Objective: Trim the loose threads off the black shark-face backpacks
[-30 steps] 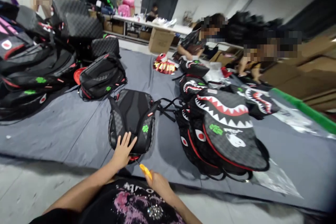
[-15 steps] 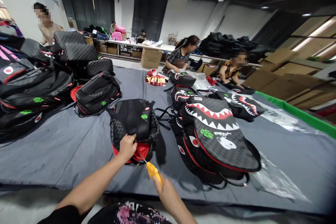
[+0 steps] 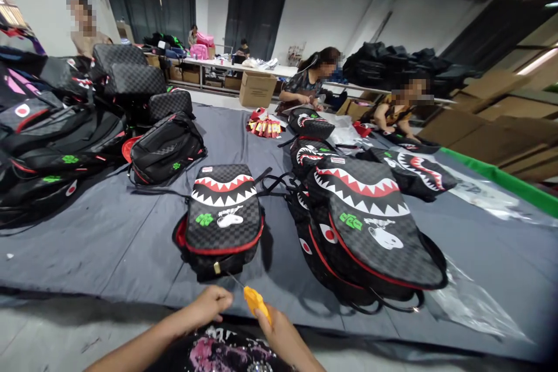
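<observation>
In the head view, a black-and-grey checked backpack [image 3: 224, 209] lies front up before me, with a shark-mouth print, a white cartoon dog and red trim. Just short of its near end, my left hand [image 3: 209, 305] is apart from it, fingers half curled, thumb apart from the forefinger, nothing seen between them. My right hand [image 3: 279, 325] grips a yellow-handled tool [image 3: 256, 303]. The tool's thin metal tip points up and left toward the backpack's brass-coloured buckle or pull [image 3: 217, 268]; whether it touches the bag I cannot tell.
Stacked shark-print backpacks [image 3: 370, 226] stand to the right, beside clear plastic bags [image 3: 479, 302]. More backpacks [image 3: 65, 145] are heaped at the left. Red and yellow tags [image 3: 265, 125] lie farther back. Co-workers [image 3: 311, 84] sit across the grey-covered table [image 3: 131, 256].
The backpack has been turned over, from its strap side to its printed front. My left hand has let go and drawn back toward me. The yellow-handled tool stays in my right hand.
</observation>
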A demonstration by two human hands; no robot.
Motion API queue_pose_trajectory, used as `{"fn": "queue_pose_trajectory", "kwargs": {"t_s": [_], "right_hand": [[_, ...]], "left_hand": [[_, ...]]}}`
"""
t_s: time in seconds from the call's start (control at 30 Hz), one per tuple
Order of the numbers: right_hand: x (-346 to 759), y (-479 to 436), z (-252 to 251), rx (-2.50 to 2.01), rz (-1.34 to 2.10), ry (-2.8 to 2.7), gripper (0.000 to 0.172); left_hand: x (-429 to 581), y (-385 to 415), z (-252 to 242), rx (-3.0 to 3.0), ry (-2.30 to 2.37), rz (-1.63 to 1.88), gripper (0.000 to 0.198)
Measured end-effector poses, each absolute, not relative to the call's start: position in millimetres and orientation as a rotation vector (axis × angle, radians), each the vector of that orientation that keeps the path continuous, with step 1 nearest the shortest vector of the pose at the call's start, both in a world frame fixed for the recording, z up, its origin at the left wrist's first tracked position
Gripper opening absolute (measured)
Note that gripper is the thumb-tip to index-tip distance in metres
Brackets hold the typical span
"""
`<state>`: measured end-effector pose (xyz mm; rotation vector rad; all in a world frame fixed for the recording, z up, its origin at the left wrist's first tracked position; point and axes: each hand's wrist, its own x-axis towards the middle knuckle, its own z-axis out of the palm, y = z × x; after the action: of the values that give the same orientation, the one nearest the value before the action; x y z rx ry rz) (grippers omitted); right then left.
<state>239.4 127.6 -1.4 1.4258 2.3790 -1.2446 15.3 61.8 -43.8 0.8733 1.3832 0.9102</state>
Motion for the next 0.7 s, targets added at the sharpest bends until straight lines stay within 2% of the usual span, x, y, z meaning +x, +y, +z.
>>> {"fn": "queue_pose_trajectory", "kwargs": {"t_s": [0.07, 0.17, 0.2, 0.23, 0.33, 0.47, 0.57, 0.7], "right_hand": [[251, 126, -23, 1.418, -1.207, 2.298, 0.039], [267, 126, -36, 1.496, -1.243, 2.252, 0.04], [272, 127, -35, 1.527, -1.265, 2.253, 0.043], [276, 127, -32, 1.543, -1.292, 2.259, 0.045], [279, 128, -12, 1.519, -1.428, 2.283, 0.048], [265, 124, 12, 1.563, -1.583, 2.339, 0.055], [247, 123, 18, 1.712, -1.614, 2.377, 0.061], [226, 131, 10, 1.726, -1.691, 2.461, 0.062]], "left_hand": [[0, 51, -30, 1.162, 1.622, 0.838, 0.043], [-31, 63, -18, 1.665, 1.973, 0.625, 0.088], [-41, 71, -19, 1.744, 2.014, 0.486, 0.097], [-51, 79, -22, 1.767, 2.022, 0.374, 0.096], [-70, 102, -33, 1.694, 1.997, 0.382, 0.066], [-79, 127, -20, 1.486, 2.046, 0.815, 0.038], [-82, 145, 7, 1.493, 2.05, 1.069, 0.027], [-78, 157, 34, 1.762, 2.012, 1.202, 0.016]]}}
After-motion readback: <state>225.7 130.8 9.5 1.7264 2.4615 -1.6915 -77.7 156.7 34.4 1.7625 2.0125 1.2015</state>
